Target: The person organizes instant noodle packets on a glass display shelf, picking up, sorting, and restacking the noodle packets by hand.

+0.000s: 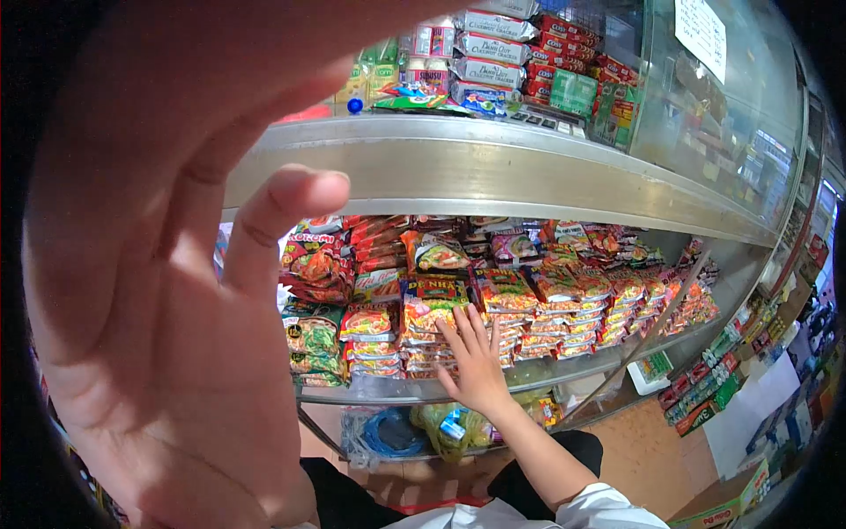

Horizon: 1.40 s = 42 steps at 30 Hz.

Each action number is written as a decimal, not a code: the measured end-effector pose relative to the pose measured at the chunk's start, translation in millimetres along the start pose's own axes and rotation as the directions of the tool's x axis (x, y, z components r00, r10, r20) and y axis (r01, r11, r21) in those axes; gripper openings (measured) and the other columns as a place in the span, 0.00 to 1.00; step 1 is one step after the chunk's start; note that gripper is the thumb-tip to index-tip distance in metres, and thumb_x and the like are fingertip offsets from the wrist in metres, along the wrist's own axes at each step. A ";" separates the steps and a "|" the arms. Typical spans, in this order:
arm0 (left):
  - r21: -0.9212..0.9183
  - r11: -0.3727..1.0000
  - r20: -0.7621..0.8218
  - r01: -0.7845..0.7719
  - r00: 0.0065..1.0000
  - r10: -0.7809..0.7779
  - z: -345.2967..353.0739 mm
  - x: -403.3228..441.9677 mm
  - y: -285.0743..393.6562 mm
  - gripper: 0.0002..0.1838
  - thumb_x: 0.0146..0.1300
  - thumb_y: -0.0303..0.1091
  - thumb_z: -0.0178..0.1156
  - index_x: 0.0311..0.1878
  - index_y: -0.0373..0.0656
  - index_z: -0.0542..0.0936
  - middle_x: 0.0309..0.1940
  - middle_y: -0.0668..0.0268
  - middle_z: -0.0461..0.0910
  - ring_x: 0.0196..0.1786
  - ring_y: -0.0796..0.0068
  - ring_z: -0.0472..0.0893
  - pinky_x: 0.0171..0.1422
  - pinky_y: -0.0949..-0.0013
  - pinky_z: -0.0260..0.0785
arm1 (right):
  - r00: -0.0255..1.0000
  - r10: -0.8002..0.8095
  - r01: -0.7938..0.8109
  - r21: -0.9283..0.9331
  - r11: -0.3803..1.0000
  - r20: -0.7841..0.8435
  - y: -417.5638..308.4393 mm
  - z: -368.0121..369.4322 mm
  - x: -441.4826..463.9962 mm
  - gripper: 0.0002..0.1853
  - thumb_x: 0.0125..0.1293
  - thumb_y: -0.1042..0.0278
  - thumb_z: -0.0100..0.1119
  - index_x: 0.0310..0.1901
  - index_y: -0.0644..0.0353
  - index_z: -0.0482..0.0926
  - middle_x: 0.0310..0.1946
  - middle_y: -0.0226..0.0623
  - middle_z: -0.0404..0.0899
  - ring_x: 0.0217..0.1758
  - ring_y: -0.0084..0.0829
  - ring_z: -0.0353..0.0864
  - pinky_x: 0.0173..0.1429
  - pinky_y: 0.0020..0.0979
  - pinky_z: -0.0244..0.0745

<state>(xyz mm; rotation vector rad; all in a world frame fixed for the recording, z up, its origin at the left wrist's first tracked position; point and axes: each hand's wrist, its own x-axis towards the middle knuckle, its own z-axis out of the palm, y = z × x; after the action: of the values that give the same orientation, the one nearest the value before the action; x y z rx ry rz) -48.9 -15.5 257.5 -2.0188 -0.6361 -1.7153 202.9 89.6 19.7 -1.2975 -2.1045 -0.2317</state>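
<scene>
My left hand [167, 291] is raised very near the camera and fills the left side of the view, palm showing. Its little finger is bent apart from the others, the upper fingers run out of the top edge, and nothing shows in it. Lower down, my right hand [476, 361] reaches forward with fingers spread over the front of stacked instant noodle packs [432, 300]. The fingertips lie on or just over the packs; contact is hard to make out. Beside that stack are more noodle packs [568, 304] and green noodle packs [315, 339].
A metal shelf edge [493, 167] crosses above the noodles. Cracker packs [493, 48] and red boxes [555, 57] stand on the upper shelf. Glass panels [705, 132] close the right side. Under the lower shelf lie a plastic bag [454, 428] and a blue coil [392, 432].
</scene>
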 end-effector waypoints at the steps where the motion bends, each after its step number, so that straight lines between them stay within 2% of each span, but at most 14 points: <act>1: 0.001 1.000 -0.004 -0.005 1.000 0.005 0.0 2.2 -0.6 0.21 0.74 0.49 0.62 0.49 0.38 0.84 0.50 0.54 0.83 0.54 0.63 0.82 0.61 0.60 0.74 | 1.000 0.000 0.000 -0.003 1.000 0.003 0.5 0.1 -0.2 0.44 0.66 0.57 0.69 0.82 0.51 0.61 0.83 0.50 0.55 0.89 0.53 0.45 0.86 0.72 0.32; 13: 0.019 1.000 -0.055 -0.019 0.998 0.020 5.6 17.9 -13.0 0.20 0.74 0.49 0.61 0.49 0.38 0.84 0.50 0.55 0.83 0.54 0.64 0.82 0.60 0.61 0.74 | 1.000 0.009 -0.009 -0.006 1.000 -0.010 -1.1 0.6 -1.4 0.43 0.66 0.57 0.69 0.81 0.50 0.62 0.83 0.49 0.56 0.89 0.53 0.47 0.85 0.72 0.35; 14: 0.019 1.000 -0.053 -0.020 0.998 0.021 5.2 18.6 -13.2 0.20 0.74 0.49 0.61 0.49 0.38 0.84 0.49 0.55 0.83 0.54 0.64 0.82 0.60 0.61 0.74 | 1.000 0.020 -0.020 -0.028 0.999 0.010 1.1 2.9 -2.0 0.44 0.67 0.54 0.69 0.82 0.47 0.62 0.84 0.47 0.54 0.90 0.52 0.45 0.85 0.71 0.35; 25: 0.000 0.998 -0.039 -0.063 0.997 0.063 12.9 19.0 -16.5 0.19 0.75 0.48 0.61 0.49 0.38 0.84 0.49 0.56 0.83 0.53 0.65 0.82 0.60 0.62 0.74 | 1.000 0.024 -0.024 -0.019 1.000 -0.002 -0.4 2.2 -2.6 0.44 0.65 0.56 0.71 0.81 0.48 0.63 0.83 0.48 0.57 0.89 0.53 0.46 0.85 0.71 0.37; 28: -0.011 0.999 -0.033 -0.045 0.998 0.044 9.4 15.0 -11.5 0.19 0.75 0.48 0.61 0.49 0.38 0.83 0.49 0.56 0.83 0.53 0.65 0.82 0.59 0.62 0.74 | 1.000 0.012 -0.012 0.006 1.000 -0.013 0.3 1.1 -2.6 0.44 0.64 0.57 0.72 0.81 0.48 0.63 0.83 0.49 0.56 0.89 0.54 0.47 0.86 0.70 0.36; 31: -0.022 0.999 -0.013 -0.030 0.999 0.030 5.2 8.7 -6.2 0.19 0.75 0.47 0.60 0.48 0.39 0.83 0.49 0.56 0.83 0.53 0.66 0.82 0.59 0.62 0.74 | 1.000 0.021 -0.021 0.054 0.998 -0.004 -1.7 -3.4 -3.7 0.43 0.67 0.56 0.68 0.82 0.50 0.62 0.83 0.51 0.55 0.89 0.55 0.45 0.86 0.71 0.32; 37: -0.058 0.998 0.009 -0.002 1.000 0.002 -0.3 0.1 2.3 0.18 0.75 0.47 0.60 0.48 0.39 0.83 0.48 0.57 0.83 0.53 0.66 0.82 0.59 0.63 0.74 | 0.999 0.026 -0.022 0.075 0.997 -0.045 -3.9 -13.8 -2.0 0.42 0.66 0.57 0.70 0.80 0.51 0.64 0.84 0.51 0.54 0.90 0.54 0.44 0.86 0.70 0.35; 39: -0.061 0.998 0.015 -0.003 1.000 0.003 -1.4 -0.4 3.9 0.18 0.75 0.47 0.60 0.48 0.39 0.83 0.48 0.57 0.83 0.52 0.66 0.82 0.59 0.63 0.74 | 0.996 0.011 -0.005 0.073 0.997 -0.093 -4.8 -15.7 -1.0 0.41 0.66 0.57 0.71 0.79 0.51 0.66 0.83 0.50 0.57 0.89 0.56 0.47 0.85 0.69 0.40; 40: -0.065 0.998 0.017 0.002 1.000 -0.001 -1.9 -1.7 4.5 0.18 0.75 0.47 0.60 0.48 0.39 0.83 0.48 0.57 0.83 0.52 0.66 0.82 0.59 0.63 0.74 | 0.997 0.011 -0.005 0.069 0.998 -0.083 -6.8 -19.5 -1.0 0.41 0.67 0.56 0.70 0.80 0.51 0.66 0.84 0.50 0.55 0.89 0.55 0.45 0.86 0.69 0.37; 42: -0.070 0.998 0.022 0.001 1.000 0.001 -2.0 -0.8 6.1 0.18 0.76 0.47 0.60 0.48 0.39 0.83 0.48 0.57 0.82 0.52 0.67 0.82 0.59 0.63 0.74 | 0.996 0.007 0.001 0.087 0.996 -0.092 -12.6 -35.8 0.8 0.40 0.66 0.56 0.70 0.79 0.51 0.67 0.84 0.51 0.55 0.89 0.56 0.46 0.85 0.67 0.40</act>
<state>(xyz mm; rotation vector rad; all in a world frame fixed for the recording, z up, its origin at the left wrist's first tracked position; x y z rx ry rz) -47.0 -21.8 256.9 -2.0880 -0.5910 -1.7397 207.4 67.5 50.2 -1.2159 -2.0118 -0.1924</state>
